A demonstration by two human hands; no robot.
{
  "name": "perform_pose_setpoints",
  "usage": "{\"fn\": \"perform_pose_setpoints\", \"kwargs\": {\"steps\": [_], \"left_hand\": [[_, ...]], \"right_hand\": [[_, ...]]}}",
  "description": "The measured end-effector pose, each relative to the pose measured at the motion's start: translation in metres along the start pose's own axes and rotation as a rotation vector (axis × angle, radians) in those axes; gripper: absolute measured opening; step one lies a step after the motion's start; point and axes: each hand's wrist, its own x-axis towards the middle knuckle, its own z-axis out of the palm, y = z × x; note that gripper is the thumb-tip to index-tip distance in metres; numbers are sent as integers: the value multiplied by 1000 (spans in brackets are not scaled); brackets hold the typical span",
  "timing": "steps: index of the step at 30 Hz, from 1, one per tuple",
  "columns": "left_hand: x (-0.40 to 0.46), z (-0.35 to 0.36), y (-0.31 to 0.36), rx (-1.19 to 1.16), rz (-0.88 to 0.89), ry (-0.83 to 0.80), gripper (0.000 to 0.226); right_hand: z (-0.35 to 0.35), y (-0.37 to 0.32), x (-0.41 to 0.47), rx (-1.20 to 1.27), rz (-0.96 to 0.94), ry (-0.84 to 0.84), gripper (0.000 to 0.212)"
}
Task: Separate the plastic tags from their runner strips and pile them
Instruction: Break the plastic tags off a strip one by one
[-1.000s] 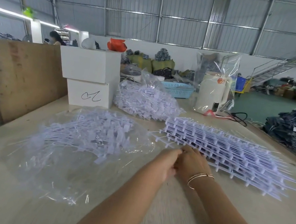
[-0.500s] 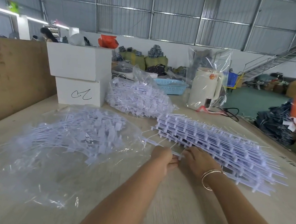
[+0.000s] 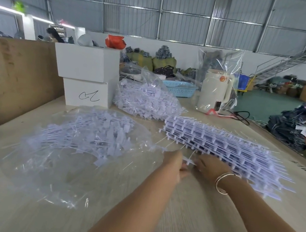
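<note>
A stack of white tag strips on their runners (image 3: pixel 228 149) lies on the table to the right. Loose separated tags (image 3: pixel 94 133) are piled on a clear plastic sheet to the left. My left hand (image 3: pixel 173 162) and my right hand (image 3: pixel 210 168) meet at the near left corner of the stack. Both pinch one white runner strip (image 3: pixel 189 161) between them, with thin tag stems sticking up from it. My right wrist wears a metal bangle.
A second bag of loose tags (image 3: pixel 146 101) sits behind, next to two stacked white boxes (image 3: pixel 86 78). A cream kettle in plastic (image 3: pixel 215 93) and a blue basket (image 3: pixel 180 88) stand farther back. A wooden board (image 3: pixel 15 75) leans at the left.
My hands have drawn slightly apart along the strip at the stack's corner. The camera shifted a little; the piles have not moved.
</note>
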Motion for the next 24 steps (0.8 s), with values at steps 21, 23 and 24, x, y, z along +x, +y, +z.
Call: {"fn": "perform_pose_setpoints", "kwargs": {"steps": [21,23,24], "left_hand": [[-7,-17,-4,303,124,46,46],[-10,-19,-7,332,111,27,52],[-11,-20,-8,320,101,20,54]], "right_hand": [[-13,13,-4,67,-1,-30,42],[-13,14,-5,66,-15,-32,42],[-12,13,-5,66,-31,-22,41]]}}
